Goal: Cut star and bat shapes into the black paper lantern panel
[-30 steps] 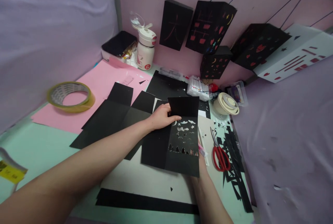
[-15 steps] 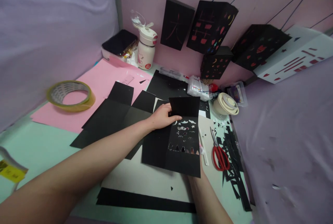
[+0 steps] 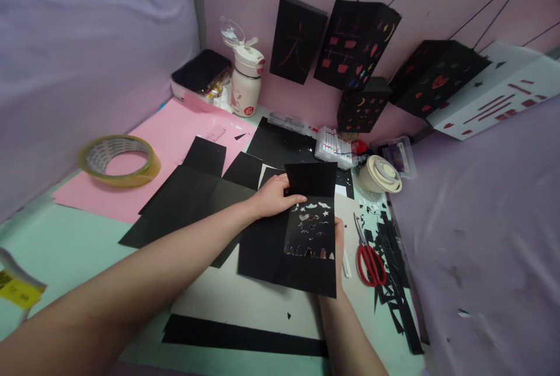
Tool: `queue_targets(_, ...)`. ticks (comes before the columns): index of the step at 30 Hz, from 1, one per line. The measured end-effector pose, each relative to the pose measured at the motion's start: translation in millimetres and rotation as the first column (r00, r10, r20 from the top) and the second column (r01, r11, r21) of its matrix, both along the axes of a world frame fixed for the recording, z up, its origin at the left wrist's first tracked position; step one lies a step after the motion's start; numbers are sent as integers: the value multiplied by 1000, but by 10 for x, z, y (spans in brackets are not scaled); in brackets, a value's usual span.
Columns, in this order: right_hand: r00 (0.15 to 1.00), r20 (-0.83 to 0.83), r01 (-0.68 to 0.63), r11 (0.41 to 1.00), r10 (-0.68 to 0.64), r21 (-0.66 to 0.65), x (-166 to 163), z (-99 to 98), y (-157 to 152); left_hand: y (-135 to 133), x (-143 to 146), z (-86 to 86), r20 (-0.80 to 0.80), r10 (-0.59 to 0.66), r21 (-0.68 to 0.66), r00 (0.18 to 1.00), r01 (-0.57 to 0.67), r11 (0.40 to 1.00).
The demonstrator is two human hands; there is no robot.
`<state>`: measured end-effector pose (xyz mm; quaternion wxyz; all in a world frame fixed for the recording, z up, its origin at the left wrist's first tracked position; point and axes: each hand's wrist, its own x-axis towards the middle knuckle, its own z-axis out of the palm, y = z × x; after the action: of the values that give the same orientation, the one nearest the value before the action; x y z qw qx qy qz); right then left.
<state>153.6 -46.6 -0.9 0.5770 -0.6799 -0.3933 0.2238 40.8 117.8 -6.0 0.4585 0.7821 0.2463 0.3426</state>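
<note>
- At the centre of a mint-green table (image 3: 65, 248), a black card (image 3: 266, 248) pierced with cut-out stars, clouds and trees is held tilted off the surface.
- The left hand (image 3: 273, 196) pinches the card's folded upper flap at 11 o'clock, fingers closed on the crease, seemingly to keep the panel raised.
- The right hand (image 3: 338, 242), mostly hidden behind the sheet, appears to prop it from 4 o'clock. Its fingers curl tight round the right edge, and skin shows through the cut-outs.
- Red scissors (image 3: 370, 259) lie just beside the card at 3 o'clock among black off-cuts (image 3: 391, 248), within easy reach of the right hand.
- Markers (image 3: 335, 148) sit at 12 o'clock and a tape roll (image 3: 118, 160) rests on pink paper (image 3: 175, 131) at 10 o'clock. Paper lanterns (image 3: 354, 44) hang on strings at 1 o'clock.
</note>
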Motion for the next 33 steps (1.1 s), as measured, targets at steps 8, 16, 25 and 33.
queue_targets(8, 928, -39, 372, 927, -370, 58, 293, 27, -25, -24, 6, -32, -148, -54, 215, 988, 86, 973)
queue_targets(16, 943, 37, 329, 943, -331, 59, 302, 107, -167, -38, 12, -23, -318, -107, 279, 942, 201, 939)
queue_targets(25, 990, 44, 133, 991, -134, 25, 244, 37, -205, -50, 32, -26, -427, -49, 292, 903, 189, 938)
queue_targets(33, 932, 346, -76, 990, 112, -117, 148, -23, -160, -62, 34, -7, -428, -50, 251, 903, 171, 953)
